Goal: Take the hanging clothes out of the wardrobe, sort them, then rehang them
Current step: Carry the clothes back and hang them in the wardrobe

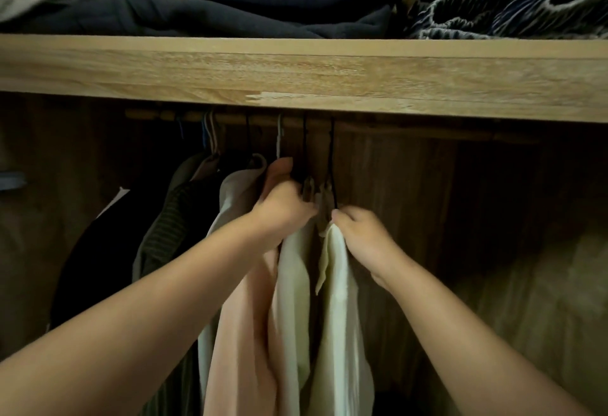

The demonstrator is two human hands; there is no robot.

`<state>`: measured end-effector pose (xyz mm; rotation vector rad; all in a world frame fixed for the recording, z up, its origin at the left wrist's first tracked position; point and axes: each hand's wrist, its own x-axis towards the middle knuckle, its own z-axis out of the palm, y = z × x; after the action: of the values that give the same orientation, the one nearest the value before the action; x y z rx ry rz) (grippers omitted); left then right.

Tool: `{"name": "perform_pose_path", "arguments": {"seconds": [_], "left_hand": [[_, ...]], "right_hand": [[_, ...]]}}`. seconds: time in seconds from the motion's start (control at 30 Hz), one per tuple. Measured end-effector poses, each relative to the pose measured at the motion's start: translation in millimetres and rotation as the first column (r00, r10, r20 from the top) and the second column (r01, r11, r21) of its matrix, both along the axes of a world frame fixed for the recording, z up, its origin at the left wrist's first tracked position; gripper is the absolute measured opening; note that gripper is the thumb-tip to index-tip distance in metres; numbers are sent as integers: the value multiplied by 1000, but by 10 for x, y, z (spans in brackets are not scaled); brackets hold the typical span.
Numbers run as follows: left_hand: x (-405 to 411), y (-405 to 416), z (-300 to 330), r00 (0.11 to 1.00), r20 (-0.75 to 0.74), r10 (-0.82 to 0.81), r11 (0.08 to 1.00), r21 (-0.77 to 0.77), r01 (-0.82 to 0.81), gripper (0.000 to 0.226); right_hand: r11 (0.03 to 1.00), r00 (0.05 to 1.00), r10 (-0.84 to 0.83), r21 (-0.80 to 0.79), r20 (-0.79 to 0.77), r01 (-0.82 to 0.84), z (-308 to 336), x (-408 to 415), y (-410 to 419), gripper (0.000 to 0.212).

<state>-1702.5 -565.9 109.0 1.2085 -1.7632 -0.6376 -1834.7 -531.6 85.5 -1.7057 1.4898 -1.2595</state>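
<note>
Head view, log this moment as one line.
left hand: grips pale garment tops | right hand: pinches cream garment at black hanger | rail: hangers on

several garments hung from a wooden rail (230, 118) inside the wardrobe: two cream pieces (339, 317) on black hangers (332, 165), a peach one (240, 333) beside them, then a striped dark top (167, 228) (further left, in shadow).
</note>
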Motion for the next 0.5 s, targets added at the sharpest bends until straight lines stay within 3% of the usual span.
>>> {"name": "perform_pose_path", "arguments": {"seconds": [0.13,0.3,0.4,0.5], "left_hand": [[49,359,-172,966,242,88,994,-78,-71,51],[242,721,-408,982,187,-30,999,47,22,51],[447,849,-489,978,208,0,999,32,-7,40],[687,953,-550,949,301,93,995,-11,-94,35]], "right_hand": [[999,992,-16,-33,-123,12,-42,-33,256,40],[995,951,-66,52,-303,85,-192,21,551,56],[983,823,-74,99,-564,156,-241,158,744,48],[970,684,-72,108,-726,216,-261,365,897,36]]}}
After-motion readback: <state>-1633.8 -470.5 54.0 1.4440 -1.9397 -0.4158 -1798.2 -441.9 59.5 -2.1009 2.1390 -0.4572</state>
